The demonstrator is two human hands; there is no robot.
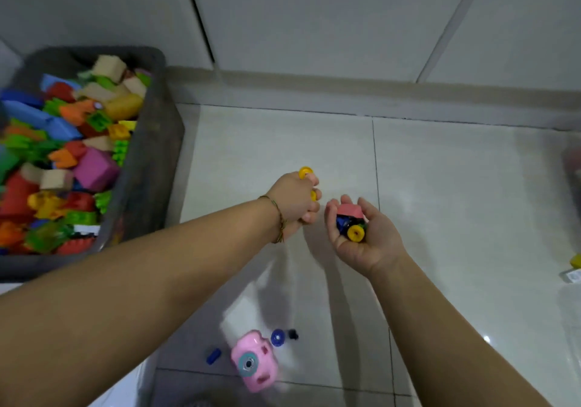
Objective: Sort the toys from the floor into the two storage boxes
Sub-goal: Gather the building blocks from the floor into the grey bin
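Observation:
My left hand [295, 200] hovers over the floor with its fingers curled round small yellow ring pieces [305, 172]. Just to its right, my right hand [364, 237] is cupped palm up and holds a little toy vehicle [349, 222] with a pink top, blue body and yellow wheel. A dark grey storage box [151, 155] stands at the left, heaped with coloured building blocks. On the floor near me lie a pink toy camera [254, 361], a blue disc [277, 337], a small dark piece [293, 334] and a blue peg [213, 355].
A tiled wall with a skirting ledge [345, 92] runs behind the hands. At the right edge a second, translucent container [572, 161] is partly in view, with a yellow block [576, 260] and a small white item [572, 276] on the floor below it.

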